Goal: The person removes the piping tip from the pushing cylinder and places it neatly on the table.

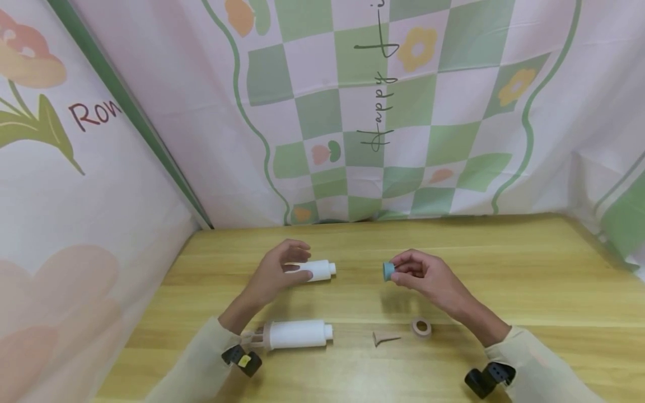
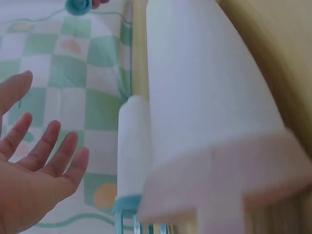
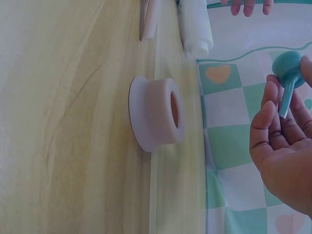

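My right hand [image 1: 425, 275] pinches a teal funnel-shaped piece [image 3: 287, 66] with a narrow stem, held above the table. The stem shows along the fingers in the right wrist view. My left hand [image 1: 274, 275] is over a white cylinder [image 1: 319, 270] with a narrower white end pointing right; its fingers are spread and apart from it in the left wrist view. That cylinder has a teal slotted end [image 2: 127, 204]. Nearer me lies a second white cylinder [image 1: 298, 334] with a pale pink slotted end [image 1: 258, 337], partly hidden by the left wrist.
A pale pink funnel-shaped piece [image 1: 384, 338] lies on the wooden table [image 1: 529, 268], right of the near cylinder. Beside it is a pale pink flanged ring [image 1: 421, 327]. Checked fabric [image 1: 363, 112] hangs behind the table, and printed fabric [image 1: 65, 212] hangs at the left.
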### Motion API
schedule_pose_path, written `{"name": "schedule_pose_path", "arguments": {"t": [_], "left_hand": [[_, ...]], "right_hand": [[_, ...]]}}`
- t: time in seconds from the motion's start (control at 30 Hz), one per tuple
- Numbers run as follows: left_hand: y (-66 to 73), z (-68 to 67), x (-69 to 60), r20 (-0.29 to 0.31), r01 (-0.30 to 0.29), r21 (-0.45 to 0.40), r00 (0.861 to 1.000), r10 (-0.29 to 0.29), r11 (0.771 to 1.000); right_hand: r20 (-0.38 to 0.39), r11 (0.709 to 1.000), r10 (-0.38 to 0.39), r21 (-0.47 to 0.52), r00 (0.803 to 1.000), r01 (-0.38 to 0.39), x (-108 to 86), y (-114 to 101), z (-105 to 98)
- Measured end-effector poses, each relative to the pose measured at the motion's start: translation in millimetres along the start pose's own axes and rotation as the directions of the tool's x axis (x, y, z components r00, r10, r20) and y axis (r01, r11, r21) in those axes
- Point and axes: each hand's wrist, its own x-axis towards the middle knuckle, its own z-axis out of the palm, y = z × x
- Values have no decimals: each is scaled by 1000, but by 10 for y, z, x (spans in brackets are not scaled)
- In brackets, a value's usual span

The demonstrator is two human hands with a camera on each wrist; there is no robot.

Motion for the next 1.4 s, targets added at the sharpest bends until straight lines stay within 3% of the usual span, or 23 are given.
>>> {"name": "schedule_pose_path", "arguments": {"t": [0.27,0.7,1.07,1.4], "left_hand": [[36,145,13,-34,4,-26,999,-5,1000],[84,474,48,30,3,-135,1000,1,991],[117,600,79,86,-17,-158,996,31,987],[104,768,126,90,-31,-191,995,49,981]], "right_hand": [[-5,1000,2,17,1000,-2,-9,6,10],[-6,999,-1,32,1000,1,-6,-2,20],[-4,1000,-9,26,1000,9,-7,-1,25],[4,999,-14,37,1000,14,-15,-17,44]]}}
